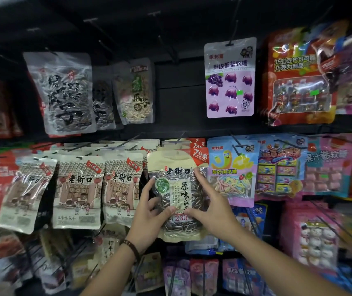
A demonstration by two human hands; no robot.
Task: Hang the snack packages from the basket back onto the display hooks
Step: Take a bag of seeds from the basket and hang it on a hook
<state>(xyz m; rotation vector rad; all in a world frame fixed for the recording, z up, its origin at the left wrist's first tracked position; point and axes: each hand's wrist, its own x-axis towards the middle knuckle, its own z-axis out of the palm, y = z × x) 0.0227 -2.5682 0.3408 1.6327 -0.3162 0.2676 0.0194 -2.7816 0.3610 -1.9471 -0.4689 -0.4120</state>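
1. Step in hand: one sunflower-seed package (pixel 177 165) is being presented to the middle row of the display, in front of a stack of matching packs (pixel 194 144) already hung there.
2. Left hand (pixel 149 212): clamped on the package's left edge, fingers curled round it and thumb laid on the front.
3. Right hand (pixel 211 212): closed on the right edge, thumb pressed on the lower front, fingers run up the side.
4. Package position: upright, face out, held just below the hook (pixel 180 138) that carries the matching stack. It sits between the beige packs (pixel 121 189) on one side and a blue candy pack (pixel 232 171) on the other.
5. Whether the hang hole is already threaded cannot be told, as the top edge is blurred against the stack behind. The top sits lower than its neighbours, so it is judged not yet seated.
6. Next move, as judged: the package is to be raised, its hole lined up with the hook tip, then pushed back and released.
7. The basket is not in view, so the remaining count is unknown.
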